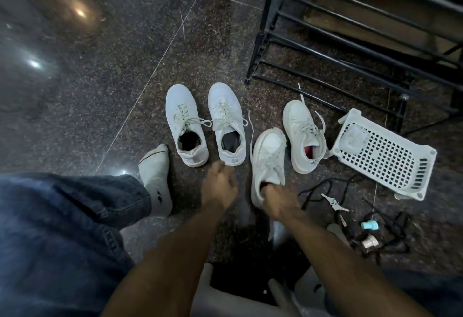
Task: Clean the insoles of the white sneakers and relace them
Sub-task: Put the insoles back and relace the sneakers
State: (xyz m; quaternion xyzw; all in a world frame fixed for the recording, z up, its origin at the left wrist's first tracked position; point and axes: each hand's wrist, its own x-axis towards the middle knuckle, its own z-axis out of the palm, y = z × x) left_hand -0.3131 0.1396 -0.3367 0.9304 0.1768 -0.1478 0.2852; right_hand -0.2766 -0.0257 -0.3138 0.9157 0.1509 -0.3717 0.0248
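Four white sneakers stand on the dark granite floor [100, 78]. The right hand [278, 201] grips the heel of the near right sneaker [268, 163], fingers inside its red-lined opening. The left hand [219, 186] hovers blurred, fingers loosely curled, gripping nothing, just behind the dark-insoled pair [205, 121]. The fourth sneaker [304, 133] touches a tipped white basket [383, 156].
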